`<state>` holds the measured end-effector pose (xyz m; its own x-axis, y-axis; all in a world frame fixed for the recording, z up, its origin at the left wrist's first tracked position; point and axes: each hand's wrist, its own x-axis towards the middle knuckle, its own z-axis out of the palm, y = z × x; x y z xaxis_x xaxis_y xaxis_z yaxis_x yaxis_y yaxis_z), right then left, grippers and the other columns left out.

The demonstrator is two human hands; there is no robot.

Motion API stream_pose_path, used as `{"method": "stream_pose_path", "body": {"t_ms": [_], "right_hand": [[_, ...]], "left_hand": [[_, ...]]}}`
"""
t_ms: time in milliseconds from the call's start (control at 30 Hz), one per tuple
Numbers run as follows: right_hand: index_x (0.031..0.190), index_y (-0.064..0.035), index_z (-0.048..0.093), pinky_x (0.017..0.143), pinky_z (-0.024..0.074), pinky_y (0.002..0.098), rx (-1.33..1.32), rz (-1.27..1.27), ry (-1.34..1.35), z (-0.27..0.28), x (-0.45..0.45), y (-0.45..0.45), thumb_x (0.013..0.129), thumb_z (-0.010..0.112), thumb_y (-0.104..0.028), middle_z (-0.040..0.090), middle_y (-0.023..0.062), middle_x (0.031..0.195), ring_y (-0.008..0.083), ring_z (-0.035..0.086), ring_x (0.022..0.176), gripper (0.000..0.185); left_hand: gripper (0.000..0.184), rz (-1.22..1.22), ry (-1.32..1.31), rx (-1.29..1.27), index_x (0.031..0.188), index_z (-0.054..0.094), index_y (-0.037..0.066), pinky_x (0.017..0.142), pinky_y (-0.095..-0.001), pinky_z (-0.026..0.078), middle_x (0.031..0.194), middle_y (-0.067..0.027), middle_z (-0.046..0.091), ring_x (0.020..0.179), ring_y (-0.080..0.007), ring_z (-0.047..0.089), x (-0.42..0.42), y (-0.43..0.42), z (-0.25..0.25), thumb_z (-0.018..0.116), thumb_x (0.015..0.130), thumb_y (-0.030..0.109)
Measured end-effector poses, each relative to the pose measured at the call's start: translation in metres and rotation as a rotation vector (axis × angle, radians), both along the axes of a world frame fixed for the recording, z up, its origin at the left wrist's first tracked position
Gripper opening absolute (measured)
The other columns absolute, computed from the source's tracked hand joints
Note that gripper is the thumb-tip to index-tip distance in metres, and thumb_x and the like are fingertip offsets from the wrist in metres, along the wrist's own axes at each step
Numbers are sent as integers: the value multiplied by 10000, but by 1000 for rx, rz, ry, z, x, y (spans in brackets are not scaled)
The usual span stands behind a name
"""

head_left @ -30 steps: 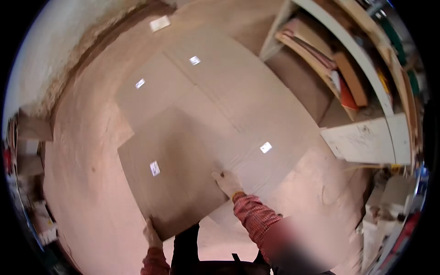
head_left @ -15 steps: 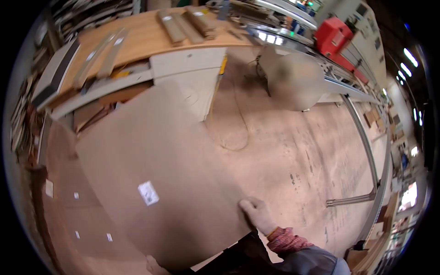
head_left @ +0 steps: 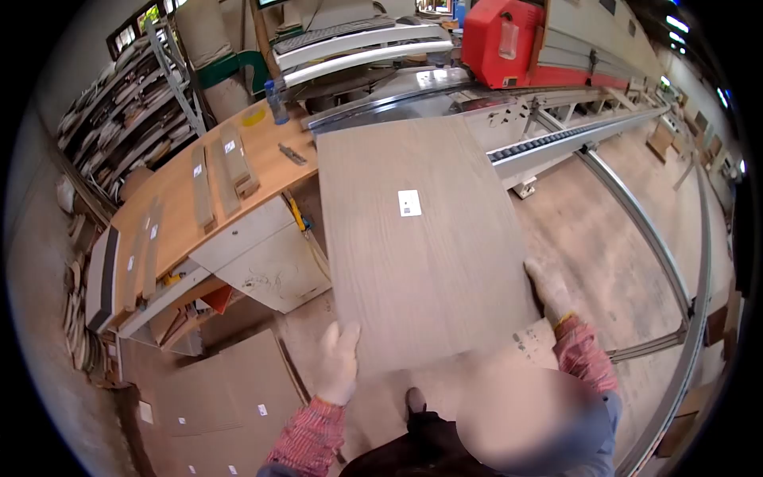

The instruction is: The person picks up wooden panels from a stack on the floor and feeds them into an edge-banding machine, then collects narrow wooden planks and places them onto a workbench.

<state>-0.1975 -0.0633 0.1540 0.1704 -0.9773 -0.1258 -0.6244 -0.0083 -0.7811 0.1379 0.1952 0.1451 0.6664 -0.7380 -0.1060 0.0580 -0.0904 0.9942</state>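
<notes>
Several strips (head_left: 203, 191) on table (head_left: 175, 219) near panel (head_left: 421, 270)

Strips (head_left: 239, 168) and a blue bottle (head_left: 276, 105) on the wooden table (head_left: 174, 208).

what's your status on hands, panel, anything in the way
Left hand at near left corner of panel, right hand at right edge; grips unclear. Label faces up; far end toward metal bed. Possible obstacle: red housing beyond, to right.
</notes>
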Motion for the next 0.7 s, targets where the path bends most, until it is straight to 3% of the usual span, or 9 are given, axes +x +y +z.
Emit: {"method": "stream_pose_path", "body": {"t_ms": [33,133,200,333,400,467,533,633,700], "right_hand": [[1201,85,689,898,510,366,217,-246,-99,10,0,-5,949,634,-471,755,196,1044,278,695,1011,613],[1196,73,697,915,506,394,201,-244,-125,22,-12,-60,933,632,-510,745,246,1056,317,700,1033,642],[1233,81,676,930,502,414,115,-96,42,11,-30,-105,932,645,-498,730,272,1081,336,694,1074,653],[1247,93,639,953,495,424,-194,-154,373,41,-23,-127,936,652,-470,703,282,1154,348,687,1100,643],[1199,76,615,942,503,432,-743,-634,201,23,-28,-119,957,625,-440,682,249,1188,356,673,1077,571],[1207,48,595,899,535,420,-387,-641,-248,-2,-35,-92,992,605,-430,672,189,1168,320,658,1048,524],[1308,27,538,865,560,396,181,-609,-646,-23,5,-67,1024,586,-416,651,154,1166,278,636,1063,529],[1365,33,547,964,498,445,203,-365,-1273,-65,82,-58,987,646,-409,634,136,1285,282,618,1080,590],[1352,14,565,920,514,439,-38,-536,-1188,-50,102,-74,998,641,-354,637,133,1281,278,622,1035,516]], "left_hand": [[318,-19,43,-43,866,556,3,707,-323,431,796,-3,513,778,-109,456,-7,-16,8,607,1013,281],[299,-16,167,24,951,618,-12,755,-308,444,861,3,572,813,-111,500,-13,-67,-18,609,1012,280],[298,-20,227,-39,968,626,-18,760,-306,446,873,5,579,814,-112,505,-31,-97,-1,609,1011,277],[313,16,379,-83,982,635,-27,779,-307,447,893,6,592,840,-114,519,-55,-150,12,600,1013,282],[300,2,379,-72,1050,635,-26,836,-321,470,967,-27,622,905,-133,560,-58,-185,-13,585,1022,269],[300,0,387,-69,1117,636,-25,892,-335,493,1041,-61,652,969,-152,601,-68,-216,-22,571,1031,255],[293,15,320,33,1095,622,-13,883,-350,510,1044,-70,652,995,-168,601,-80,-242,-23,575,1031,269],[297,-224,253,-45,1109,603,-7,770,-341,557,1003,-94,662,896,-179,638,-74,-253,-43,574,1040,280],[299,-393,334,137,1106,611,6,716,-317,552,972,-99,668,826,-162,647,-48,-245,20,577,1036,295]]}}
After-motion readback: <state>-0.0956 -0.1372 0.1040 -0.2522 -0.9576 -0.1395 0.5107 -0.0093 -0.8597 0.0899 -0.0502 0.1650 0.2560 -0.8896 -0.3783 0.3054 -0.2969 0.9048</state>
